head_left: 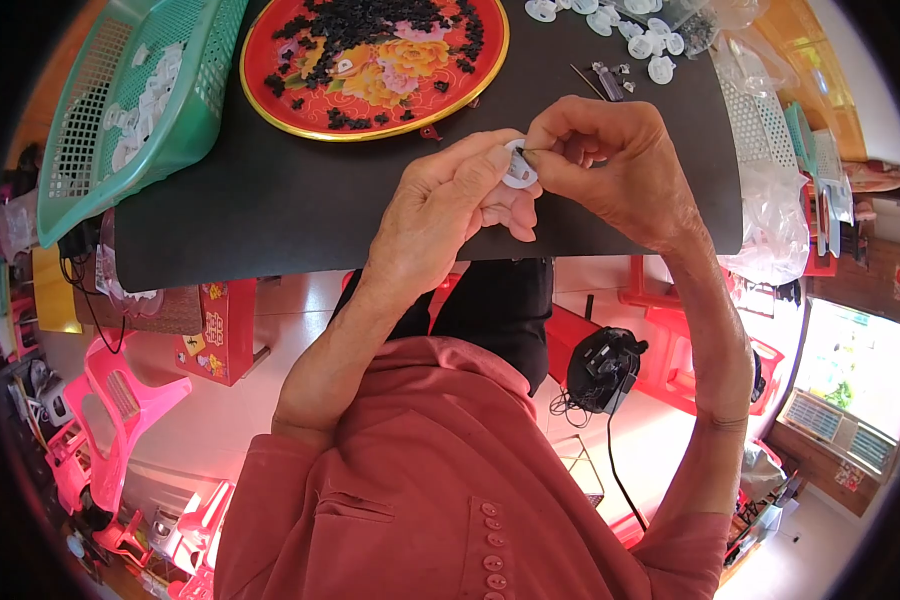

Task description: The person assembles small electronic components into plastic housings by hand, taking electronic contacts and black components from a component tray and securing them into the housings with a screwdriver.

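My left hand [440,200] grips a small round white plastic piece [519,172] between thumb and fingers, above the dark tabletop [300,220]. Against the upper part of that piece, my right hand [615,165] pinches with thumb and forefinger. A small dark bit shows at those fingertips; its exact shape is too small to tell. Beyond my hands lies a round red tray with a gold rim [300,130] and a flower print, strewn with many small black parts [380,25]. Loose white round pieces [660,68] lie at the far right.
A green plastic basket [195,120] holding white pieces stands at the left. A thin rod, a small dark block [608,82] and tiny clear bits lie right of the tray. Clear plastic bags [775,215] hang by the right edge. Pink chairs [120,410] stand on the floor.
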`<state>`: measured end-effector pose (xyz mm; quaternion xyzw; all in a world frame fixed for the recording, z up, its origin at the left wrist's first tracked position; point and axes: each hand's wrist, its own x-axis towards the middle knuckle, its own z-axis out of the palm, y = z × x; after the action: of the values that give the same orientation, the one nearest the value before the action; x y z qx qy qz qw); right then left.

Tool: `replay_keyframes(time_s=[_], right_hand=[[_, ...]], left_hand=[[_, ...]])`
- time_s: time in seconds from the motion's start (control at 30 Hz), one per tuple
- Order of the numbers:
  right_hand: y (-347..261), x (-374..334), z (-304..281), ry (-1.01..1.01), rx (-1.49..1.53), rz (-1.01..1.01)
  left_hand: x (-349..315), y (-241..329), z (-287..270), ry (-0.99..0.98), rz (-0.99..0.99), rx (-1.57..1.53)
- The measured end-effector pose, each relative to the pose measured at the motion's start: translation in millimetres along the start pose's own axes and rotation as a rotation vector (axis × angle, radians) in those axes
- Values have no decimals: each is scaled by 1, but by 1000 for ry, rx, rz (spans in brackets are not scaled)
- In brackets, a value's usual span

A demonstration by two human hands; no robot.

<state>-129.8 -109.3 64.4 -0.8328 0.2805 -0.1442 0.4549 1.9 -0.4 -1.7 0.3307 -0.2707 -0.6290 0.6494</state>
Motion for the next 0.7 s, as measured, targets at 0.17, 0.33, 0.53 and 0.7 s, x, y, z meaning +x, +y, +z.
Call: replay_keyframes(time_s=[0.17,0.33,0.53,0.7], right_hand=[[2,-4,5,74,3,-4],[6,-7,8,138,-22,-56],[9,-8,16,227,-64,-151],[12,-10,17,249,-61,-140]], left_hand=[[0,0,-2,-10,-7,8],[1,-2,-2,-17,15,-73],[0,-2,-3,-11,35,-86],[0,-3,-1,-8,47,-36]])
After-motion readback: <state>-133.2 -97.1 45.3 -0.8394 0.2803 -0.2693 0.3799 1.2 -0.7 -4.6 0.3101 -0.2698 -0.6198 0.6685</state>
